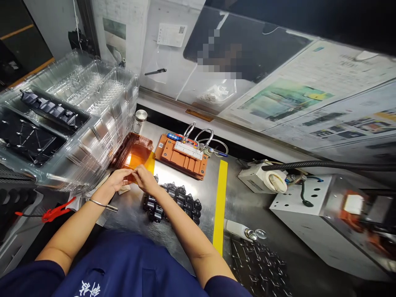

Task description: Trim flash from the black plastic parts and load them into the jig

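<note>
At the near edge of a translucent orange-brown bin [140, 142], my left hand [119, 180] and my right hand [144, 180] almost meet. The fingers of both are bent in a pinch; anything between them is too small or hidden to name. Under my right forearm lies a group of black ribbed plastic parts [182, 198] on the metal worktop [130, 210]. Behind them sits an orange-brown block fixture [182, 156] with a white ruler-like strip and pens on top.
Clear plastic trays [102, 136] holding black parts are stacked at left, with a red-handled tool [57, 210] below. Yellow tape [220, 206] crosses the worktop. More black parts [260, 268] lie at lower right, near a white-and-grey machine [309, 214]. A small metal-lidded jar [141, 116] stands behind the bin.
</note>
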A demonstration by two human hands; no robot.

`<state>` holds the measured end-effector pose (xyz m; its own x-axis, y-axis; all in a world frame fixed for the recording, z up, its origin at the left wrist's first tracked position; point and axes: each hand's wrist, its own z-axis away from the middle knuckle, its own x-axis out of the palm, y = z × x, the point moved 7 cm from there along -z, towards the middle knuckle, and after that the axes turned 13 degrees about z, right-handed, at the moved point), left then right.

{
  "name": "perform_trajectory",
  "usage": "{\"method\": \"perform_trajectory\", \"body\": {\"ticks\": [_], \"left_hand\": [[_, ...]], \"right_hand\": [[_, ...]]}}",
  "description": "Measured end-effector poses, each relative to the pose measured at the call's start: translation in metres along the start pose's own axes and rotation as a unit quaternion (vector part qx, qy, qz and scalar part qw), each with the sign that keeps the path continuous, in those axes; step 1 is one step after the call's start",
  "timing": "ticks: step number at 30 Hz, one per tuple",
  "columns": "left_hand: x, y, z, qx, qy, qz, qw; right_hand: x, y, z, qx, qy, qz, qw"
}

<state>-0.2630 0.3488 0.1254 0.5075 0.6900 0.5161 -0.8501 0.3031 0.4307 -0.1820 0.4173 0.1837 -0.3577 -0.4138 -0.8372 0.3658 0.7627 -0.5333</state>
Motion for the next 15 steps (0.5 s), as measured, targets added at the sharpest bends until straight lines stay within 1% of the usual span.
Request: {"method": "perform_trajectory", "body": {"ticks": [1, 2, 4, 5, 7, 9, 13, 15], "left_hand": [[0.002, 0.002, -0.003, 0.027, 0.011, -0.008, 1.0], [0.005, 0.002, -0.005, 0.044, 0.015, -0.012, 0.999], [0.013, 0.0, -0.007, 0.042, 0.0, -0.016, 0.999], [0.016, 0.0, -0.007, 0.037, -0.012, -0.02, 0.999], [0.021, 0.002, -0.005, 0.041, -0.023, -0.028, 0.999], [0.021, 0.006, -0.003, 0.062, -0.013, -0.033, 0.997], [0.026, 0.006, 0.0, 0.107, 0.004, -0.041, 0.993], [0.031, 0.004, 0.001, 0.121, -0.001, -0.035, 0.992]], "right_hand": [[0.0, 0.009, 0.003, 0.057, 0.041, -0.061, 0.996], [0.001, 0.018, 0.007, 0.115, 0.08, -0.114, 0.984], [0.005, 0.032, 0.017, 0.209, 0.135, -0.186, 0.951], [0.007, 0.035, 0.021, 0.233, 0.147, -0.208, 0.938], [0.006, 0.036, 0.027, 0.251, 0.149, -0.229, 0.929], [-0.002, 0.034, 0.032, 0.262, 0.142, -0.22, 0.929], [-0.023, 0.017, 0.04, 0.266, 0.127, -0.09, 0.951], [-0.028, 0.009, 0.041, 0.267, 0.125, -0.043, 0.955]]}}
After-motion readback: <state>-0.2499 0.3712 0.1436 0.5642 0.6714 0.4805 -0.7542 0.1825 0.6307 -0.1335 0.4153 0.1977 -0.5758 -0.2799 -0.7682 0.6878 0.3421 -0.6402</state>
